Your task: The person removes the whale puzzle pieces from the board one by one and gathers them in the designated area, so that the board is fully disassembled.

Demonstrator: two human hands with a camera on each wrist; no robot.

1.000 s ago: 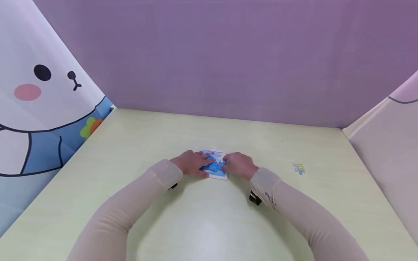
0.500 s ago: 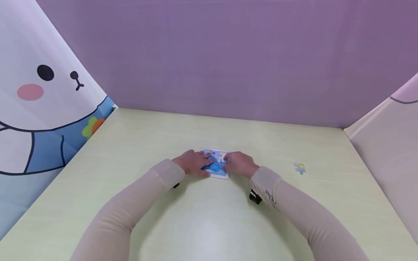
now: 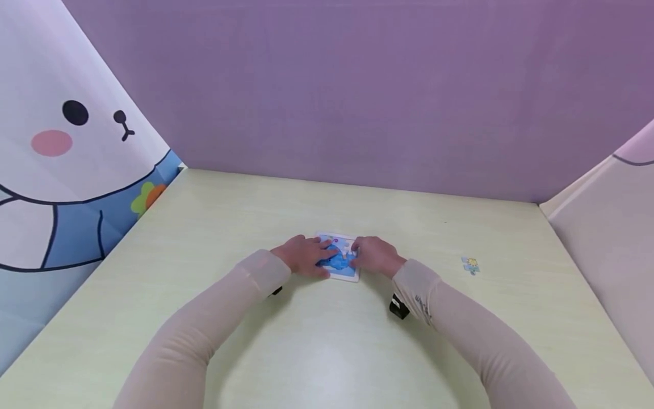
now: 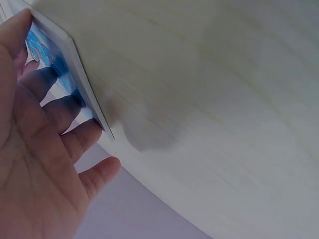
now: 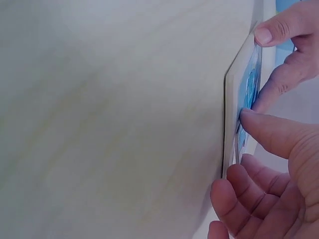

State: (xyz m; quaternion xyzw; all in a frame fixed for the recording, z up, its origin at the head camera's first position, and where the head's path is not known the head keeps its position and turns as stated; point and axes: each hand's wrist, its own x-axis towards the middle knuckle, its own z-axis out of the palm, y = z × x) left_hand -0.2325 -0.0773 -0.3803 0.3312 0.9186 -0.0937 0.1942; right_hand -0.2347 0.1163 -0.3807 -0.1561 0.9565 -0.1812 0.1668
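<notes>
A small jigsaw puzzle [image 3: 345,275] with a white frame and a blue picture lies on the table between both hands. My left hand [image 3: 305,257] rests on its left part with straight, spread fingers; in the left wrist view the fingertips [image 4: 75,99] touch the picture. At the right side of the puzzle, my right hand [image 3: 377,255] pinches a puzzle piece [image 5: 239,130] at the frame's edge, thumb on the picture and fingers curled opposite. The piece's outline is largely hidden by the fingers. Off to the right lie loose joined-looking puzzle pieces [image 3: 470,264] with a yellow sun.
The pale wooden table [image 3: 327,352] runs back to a purple cloth wall [image 3: 357,96]. Cloth side panels, the left one with a cartoon face [image 3: 61,170], border it. A black wrist strap part [image 3: 399,307] hangs below the right cuff.
The head view has shifted slightly, so the scene sits a little further right. Both hands keep nearly the same place on the puzzle.
</notes>
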